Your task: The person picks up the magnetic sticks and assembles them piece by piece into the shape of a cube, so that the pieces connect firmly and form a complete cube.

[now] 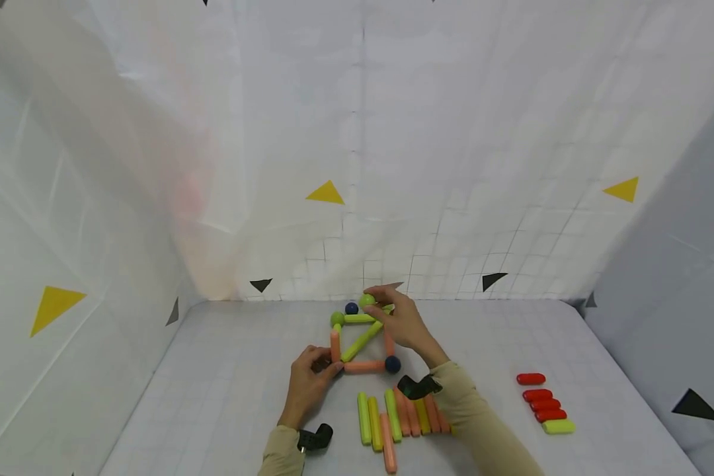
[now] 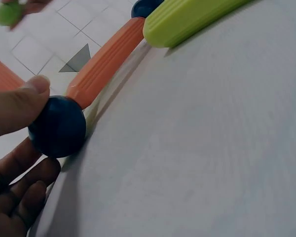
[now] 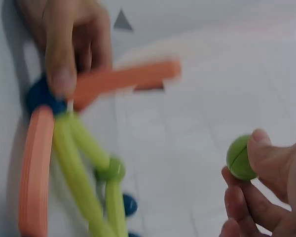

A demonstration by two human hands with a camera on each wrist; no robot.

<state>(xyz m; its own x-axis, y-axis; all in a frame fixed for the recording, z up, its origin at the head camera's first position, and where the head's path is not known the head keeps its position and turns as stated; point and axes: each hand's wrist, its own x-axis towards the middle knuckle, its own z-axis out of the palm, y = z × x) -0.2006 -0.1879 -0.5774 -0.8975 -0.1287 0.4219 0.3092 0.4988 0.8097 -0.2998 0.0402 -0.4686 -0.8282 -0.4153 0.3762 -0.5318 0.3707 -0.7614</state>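
My left hand (image 1: 311, 380) holds a blue ball (image 2: 58, 127) at the near left corner of a frame of sticks and balls; the thumb lies on the ball's side. From that ball an orange stick (image 1: 364, 367) runs to another blue ball (image 1: 393, 364), and a second orange stick (image 3: 123, 79) juts upward. A lime diagonal stick (image 1: 361, 342) crosses the frame. At the back left corner sits a green ball (image 1: 337, 318) with a lime stick (image 1: 358, 318) beside it. Above the frame's far side, my right hand (image 1: 401, 324) pinches a loose green ball (image 3: 240, 157) between thumb and fingers.
Behind the frame is a blue ball (image 1: 351, 309). Orange, yellow and lime sticks (image 1: 389, 443) lie in a row nearer me, partly under the right forearm. Several short red sticks (image 1: 531, 379) and a short lime stick (image 1: 558, 427) lie to the right. White sheeting (image 1: 428, 165) encloses the table.
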